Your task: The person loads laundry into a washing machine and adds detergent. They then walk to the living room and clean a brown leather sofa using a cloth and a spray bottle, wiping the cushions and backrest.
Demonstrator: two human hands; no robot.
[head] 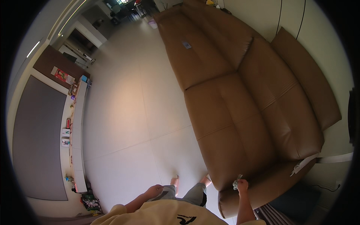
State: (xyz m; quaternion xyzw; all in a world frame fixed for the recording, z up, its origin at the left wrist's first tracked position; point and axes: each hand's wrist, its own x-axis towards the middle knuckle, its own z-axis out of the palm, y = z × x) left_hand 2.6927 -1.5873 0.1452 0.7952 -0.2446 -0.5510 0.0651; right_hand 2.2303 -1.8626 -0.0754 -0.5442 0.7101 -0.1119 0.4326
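My right hand (242,185) is closed around a crumpled, pale greenish-white piece of cloth or tissue (235,184), over the near end of a brown leather sofa (222,112), close to its armrest. Part of the crumpled thing sticks out above and to the left of my fist. At the lower middle, my left hand (155,190) rests by my left thigh; whether its fingers are closed is hard to tell, and nothing shows in it. A white item (305,164), perhaps paper or cloth, lies on the sofa's armrest at the right.
A small flat bluish item (186,45) lies on the sofa's far seat. Pale floor tiles (126,112) stretch between the sofa and a long white cabinet (79,135) at the left, with small objects along it. A pinkish bin (152,23) stands near the sofa's far end.
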